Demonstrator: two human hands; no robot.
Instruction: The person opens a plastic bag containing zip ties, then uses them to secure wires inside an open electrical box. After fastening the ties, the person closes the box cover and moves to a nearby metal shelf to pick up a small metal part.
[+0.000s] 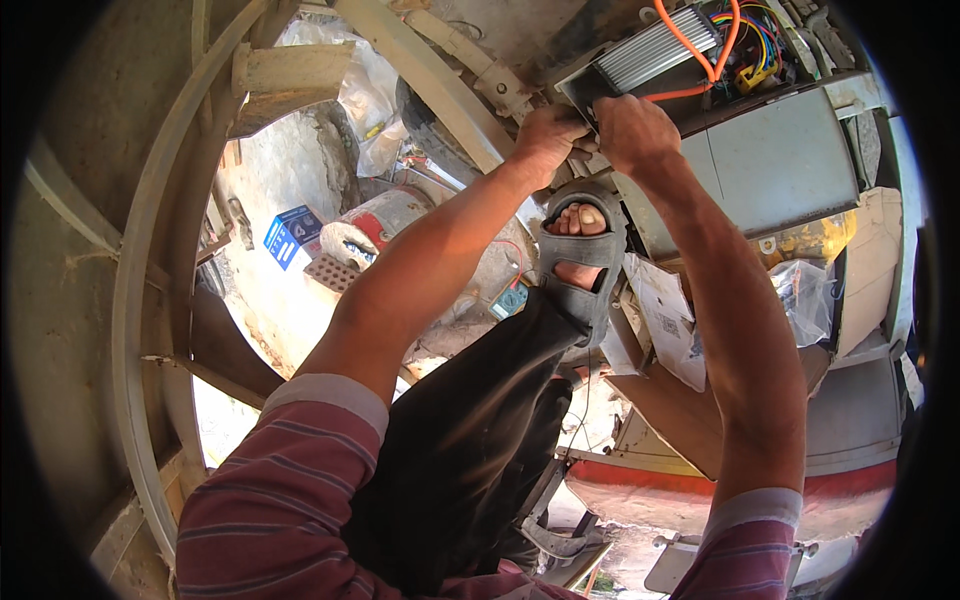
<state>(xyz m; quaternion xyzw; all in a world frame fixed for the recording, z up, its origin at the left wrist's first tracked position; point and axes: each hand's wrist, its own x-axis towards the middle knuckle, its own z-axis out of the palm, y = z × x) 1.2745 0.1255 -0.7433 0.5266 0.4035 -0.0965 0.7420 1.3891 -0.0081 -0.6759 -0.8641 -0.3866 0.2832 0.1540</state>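
Observation:
Both my hands meet at the near left corner of an open metal compartment, under a finned silver metal unit (655, 50). My left hand (552, 142) is closed, fingers curled at the compartment's edge. Right beside it, my right hand (637, 132) is closed too, knuckles up. What they grip is hidden by the fingers. Thick orange cables (728, 45) loop over the finned unit. A bundle of coloured wires (768, 38) and a yellow connector (757, 76) lie to its right. A grey metal panel (785, 158) stands just right of my right hand.
My sandalled foot (578, 260) is propped below my hands. Metal frame bars (425, 70) cross on the left. Lower down are a blue-and-white box (293, 237), a perforated brown block (331, 272) and a teal multimeter (510, 299). An open cardboard box (668, 405) stands beneath my right arm.

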